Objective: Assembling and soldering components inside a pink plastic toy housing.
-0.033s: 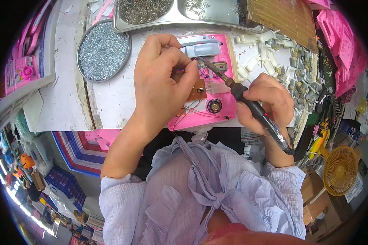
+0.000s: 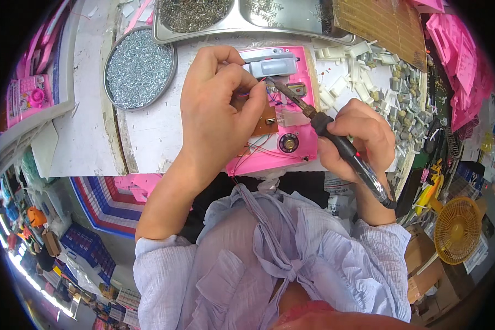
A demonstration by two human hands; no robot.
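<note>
My right hand (image 2: 363, 137) is closed around the black handle of a soldering iron (image 2: 344, 144). Its metal tip points up and left, meeting a thin red wire (image 2: 263, 80) near the fingertips of my left hand (image 2: 220, 102). Thumb and forefinger of that left hand pinch the wire. Under both hands lies an open pink plastic toy casing (image 2: 269, 160). It holds a pale grey-blue plastic part (image 2: 272, 67), a brown circuit board (image 2: 266, 122), a round black speaker (image 2: 288, 143) and several thin loose wires. My left fingers hide part of the casing and board.
A round dish of small silver screws (image 2: 139, 69) stands to the left. At the back is a metal tray (image 2: 236, 27) with small metal parts and a brown board (image 2: 379, 25) over its right end. Loose white plastic pieces (image 2: 363, 82) cover the right side. A yellow fan (image 2: 458, 230) is lower right.
</note>
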